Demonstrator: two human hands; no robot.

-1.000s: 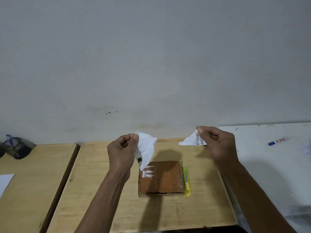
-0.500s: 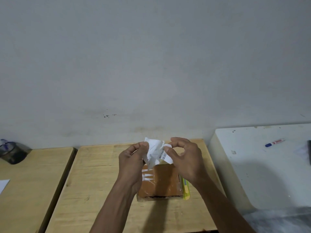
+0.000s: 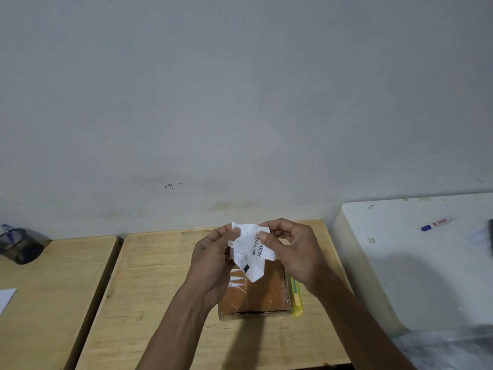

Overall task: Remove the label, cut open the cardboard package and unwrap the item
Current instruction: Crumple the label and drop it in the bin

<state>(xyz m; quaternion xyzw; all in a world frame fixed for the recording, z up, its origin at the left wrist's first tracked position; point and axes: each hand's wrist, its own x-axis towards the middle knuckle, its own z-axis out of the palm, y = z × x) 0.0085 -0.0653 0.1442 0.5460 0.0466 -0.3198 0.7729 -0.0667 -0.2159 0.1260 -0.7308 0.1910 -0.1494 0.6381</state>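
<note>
A brown cardboard package [image 3: 257,295] wrapped in clear tape lies flat on the wooden table [image 3: 160,289], with white label scraps stuck on its left top. Above it, my left hand [image 3: 213,260] and my right hand [image 3: 296,252] pinch torn pieces of the white barcode label [image 3: 250,249] together, the pieces overlapping between my fingertips. A yellow-green utility knife [image 3: 296,297] lies on the table along the package's right side, partly under my right wrist.
A second wooden table [image 3: 53,289] stands at the left with a dark cup [image 3: 20,245] and a white paper [image 3: 6,296]. At the right is a white surface [image 3: 413,263] with a blue-capped marker [image 3: 436,224]. The wall is close behind.
The two label pieces were held apart, one in each hand. My hands have come together over the package, and both pieces now overlap between them.
</note>
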